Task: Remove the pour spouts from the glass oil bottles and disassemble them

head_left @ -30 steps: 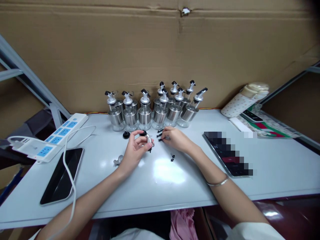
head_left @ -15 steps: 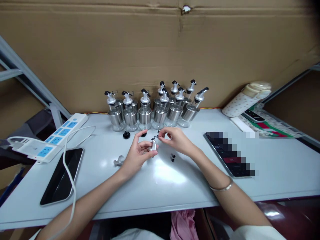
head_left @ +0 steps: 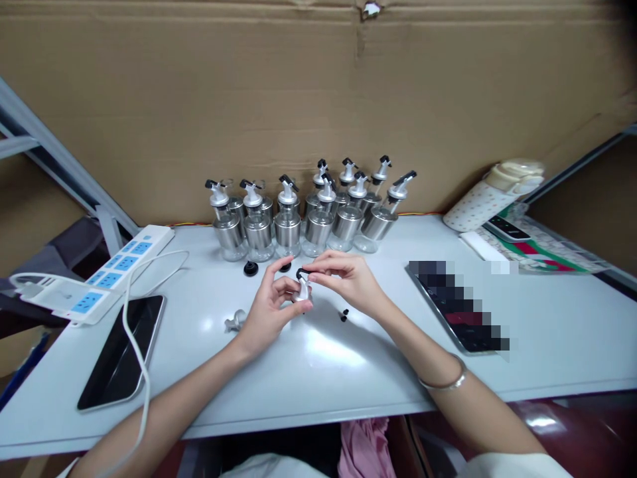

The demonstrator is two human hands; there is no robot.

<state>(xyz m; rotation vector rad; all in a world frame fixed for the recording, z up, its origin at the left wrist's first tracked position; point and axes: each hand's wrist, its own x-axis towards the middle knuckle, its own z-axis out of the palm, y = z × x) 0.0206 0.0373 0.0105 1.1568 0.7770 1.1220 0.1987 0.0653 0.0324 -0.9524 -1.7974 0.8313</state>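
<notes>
My left hand (head_left: 271,309) is closed around a silver pourer spout (head_left: 303,291), which it holds up above the table. Between the fingertips of my right hand (head_left: 348,277) is a black flip cap (head_left: 301,272), at the top of the spout. Whether the cap is fastened there I cannot tell. Left of my left hand lies another silver spout (head_left: 235,321). Small black pieces (head_left: 344,315) rest below my right hand. A round black stopper (head_left: 251,269) lies beyond my left hand, and a second one (head_left: 285,267) is partly hidden behind its fingers.
Several glass-and-steel oil bottles (head_left: 259,232) with spouts stand at the back before a cardboard wall (head_left: 199,99). A power strip (head_left: 119,269), a cable and a phone (head_left: 124,352) lie left. To the right are a dark tablet-like device (head_left: 448,312) and a leaning flask (head_left: 485,196).
My right hand has moved slightly left, bringing the black cap over the top of the spout. The left hand keeps hold of the spout, now more upright.
</notes>
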